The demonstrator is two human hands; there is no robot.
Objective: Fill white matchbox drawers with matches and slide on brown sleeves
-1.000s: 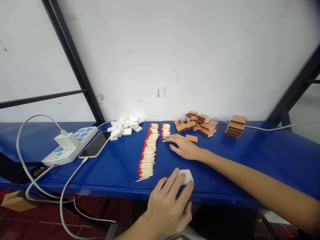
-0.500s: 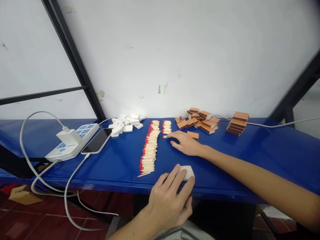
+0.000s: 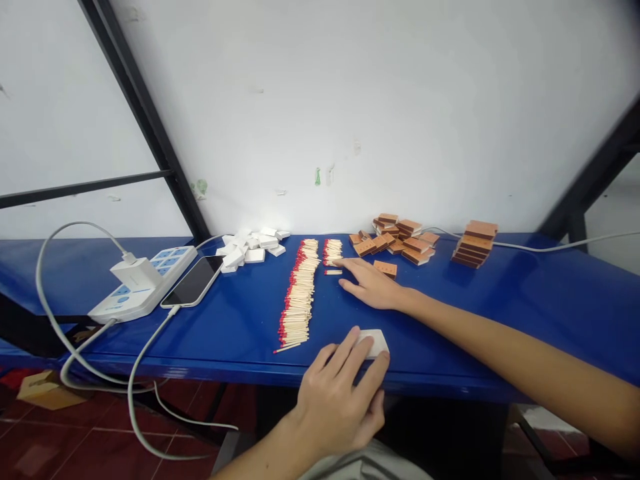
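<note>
My left hand [image 3: 337,400] is curled over a small white matchbox tray [image 3: 376,342] at the front edge of the blue table [image 3: 240,327]. My right hand [image 3: 370,283] lies flat further back, fingers stretched, fingertips touching the short row of red-tipped matches [image 3: 332,251]. One loose match [image 3: 333,272] lies just beside its fingers. A long row of matches [image 3: 299,295] runs toward me on the left of that hand. A single brown matchbox sleeve [image 3: 385,269] sits right behind the right hand.
White inner trays [image 3: 250,248] are heaped at the back left, brown sleeves [image 3: 397,243] piled at the back, a neat stack [image 3: 474,245] to their right. A phone [image 3: 193,282] and a power strip [image 3: 143,283] with charger and cables lie at the left.
The right hand has slid slightly back from the short row, leaving one match lying apart. The left hand stays on the white tray. The view shifted a little.
</note>
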